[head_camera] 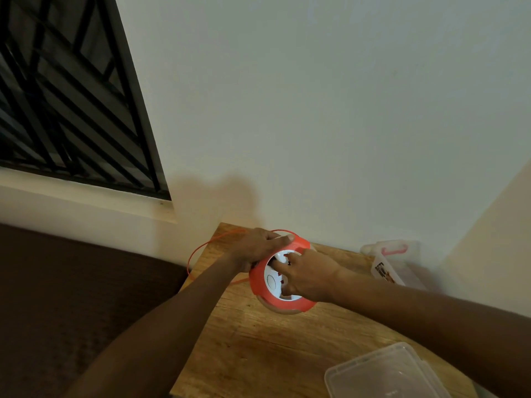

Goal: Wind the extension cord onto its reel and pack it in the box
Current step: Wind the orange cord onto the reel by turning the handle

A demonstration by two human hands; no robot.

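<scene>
An orange and white cord reel (265,294) is tilted on its edge above the wooden table (258,349). My left hand (258,247) grips the reel's upper left rim. My right hand (309,275) rests on the white face with its fingers in the centre. A thin orange cord (198,251) loops out from the reel to the left, past the table's edge. A clear plastic box (396,265) with a red handle stands at the back right of the table.
A clear plastic lid (382,372) lies at the table's near right. A pale wall rises behind the table. A barred window (71,96) is at the upper left, with a dark brown surface (71,297) below it.
</scene>
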